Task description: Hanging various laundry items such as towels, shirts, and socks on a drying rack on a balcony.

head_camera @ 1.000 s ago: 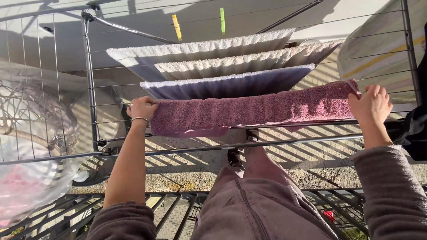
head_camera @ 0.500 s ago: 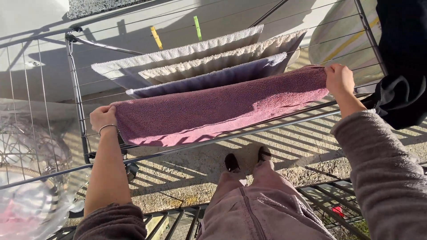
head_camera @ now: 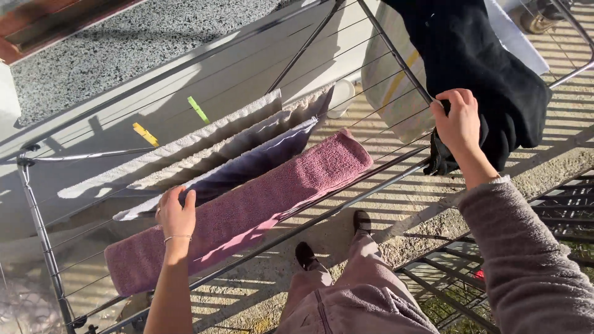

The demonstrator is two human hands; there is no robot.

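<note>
A pink towel [head_camera: 260,204] hangs folded over the wires of a metal drying rack [head_camera: 346,207]. My left hand [head_camera: 176,213] rests flat on the towel near its left end, fingers spread. My right hand [head_camera: 459,120] has reached up right and grips the lower edge of a black garment [head_camera: 489,68] draped over the rack's raised wing. Behind the pink towel hang a lavender towel [head_camera: 247,164] and two whitish towels [head_camera: 185,145].
A yellow peg [head_camera: 145,134] and a green peg [head_camera: 198,109] sit on a far wire. A striped pale cloth [head_camera: 393,83] hangs beyond the black garment. My legs and dark shoes [head_camera: 306,255] stand on the sunlit floor. A metal railing [head_camera: 470,278] runs bottom right.
My right hand has let go of the pink towel's right end and moved up to the black garment. My left hand shifted onto the towel's top. The view swung right.
</note>
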